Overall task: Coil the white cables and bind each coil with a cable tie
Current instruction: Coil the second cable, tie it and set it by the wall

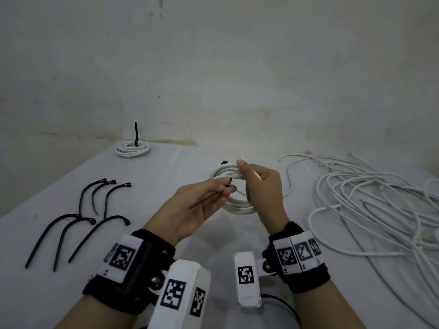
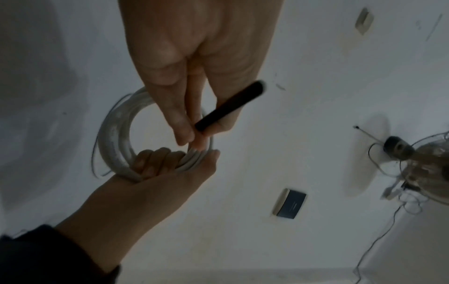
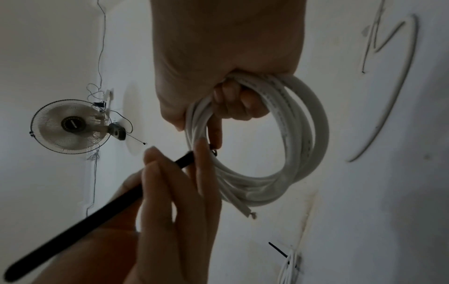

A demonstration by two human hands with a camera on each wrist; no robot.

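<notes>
A coil of white cable [image 1: 237, 206] is held up over the table. My right hand [image 1: 257, 184] grips its right side, fingers curled through the loop and thumb on top. A black cable tie [image 1: 209, 198] wraps the coil's near-left strands, its head [image 1: 224, 162] showing behind the coil. My left hand [image 1: 223, 192] pinches the tie's tail beside the coil. In the left wrist view the tie [image 2: 228, 107] sticks out between my fingers, next to the coil [image 2: 114, 134]. The right wrist view shows the coil [image 3: 303, 124] and the tie's long tail [image 3: 97, 217].
A bound coil [image 1: 132, 148] with its tie upright lies at the table's far left. Several loose black ties [image 1: 78, 233] lie at the left. A tangle of loose white cable [image 1: 368, 205] covers the right side. A wall rises behind the table.
</notes>
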